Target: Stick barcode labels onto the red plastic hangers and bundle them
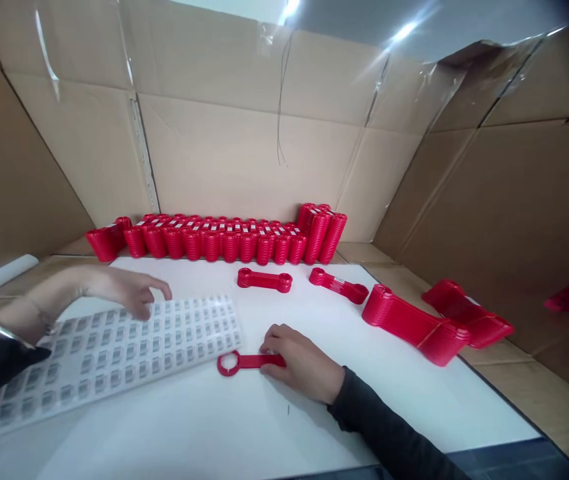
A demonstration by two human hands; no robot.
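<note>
Red ring-ended part (249, 361): loc. front-ctr, by near R corner of label sheet; contact w/ sheet unclear. Items by size, descending:

Cardboard walls (239, 153): enclose rear & both sides. White surface (164, 427): carries sheet, part & several stacks. Label sheet (114, 360): L side of surface, printed labels in rows. Rear row (222, 240): red stacks side by side along back edge; taller stacks at R end. Banded stack (414, 323): R side, tilted over; another red stack (467, 313) just beyond. Two low stacks (264, 280) (339, 287): mid-surface, apart, lying flat.

R hand (297, 360): grip closed on R end of part — fingers one side, thumb opp. L hand (134, 287): over sheet, index extended, blurred — cannot tell if grip holds anything. Bracelet (9, 333): L wrist.
</note>
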